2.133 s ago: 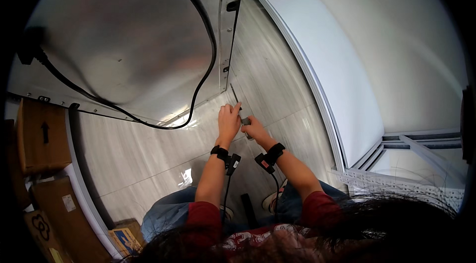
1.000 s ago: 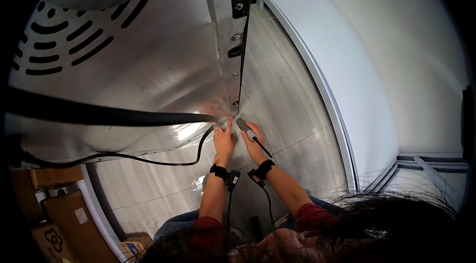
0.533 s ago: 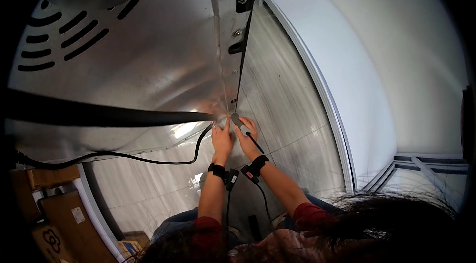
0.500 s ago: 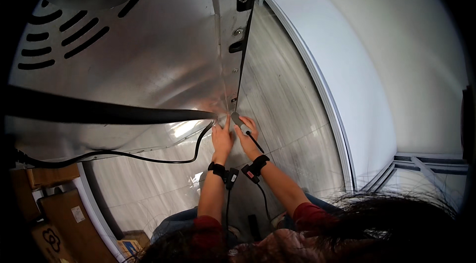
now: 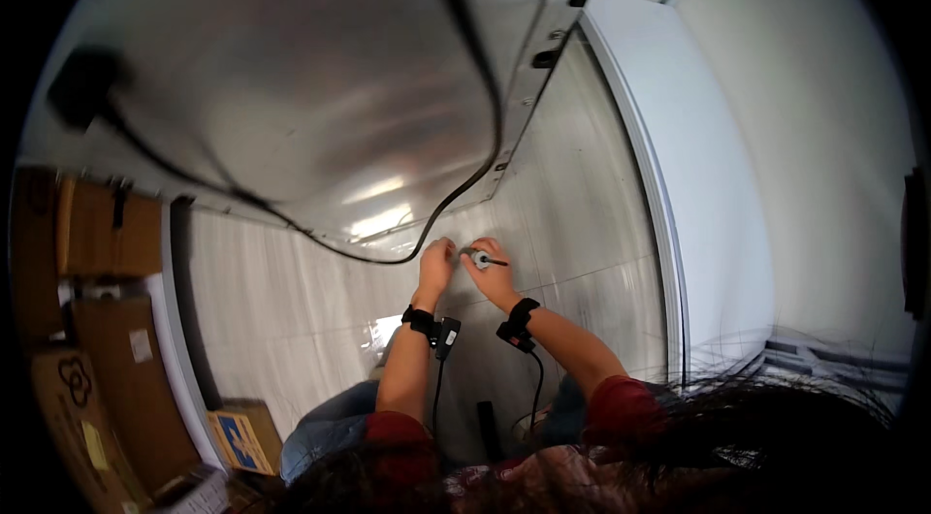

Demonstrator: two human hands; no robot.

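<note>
My right hand (image 5: 495, 276) is closed round a small grey piece (image 5: 479, 259) with a thin black rod (image 5: 497, 263) sticking out to the right. The piece's exact kind does not show. Just beside it, my left hand (image 5: 436, 267) has its fingers curled in, near the grey piece; whatever they may hold is hidden. Both hands are low over the floor, just this side of the bottom corner of a large stainless steel cabinet (image 5: 291, 126). A black cord (image 5: 493, 141) hangs in a loop in front of the cabinet, its dark plug (image 5: 89, 87) at the left.
The cabinet panel has slots and bolts along its right edge. To the right runs a white ledge (image 5: 693, 155) beside a pale wall (image 5: 824, 126). Cardboard boxes (image 5: 107, 233) stack at the left, with a smaller box (image 5: 247, 436) on the floor (image 5: 291, 310).
Both hands have drawn back from the cabinet's corner, and my left index finger has curled in. The rod now points more to the right. The view has shifted, and the cord hangs differently.
</note>
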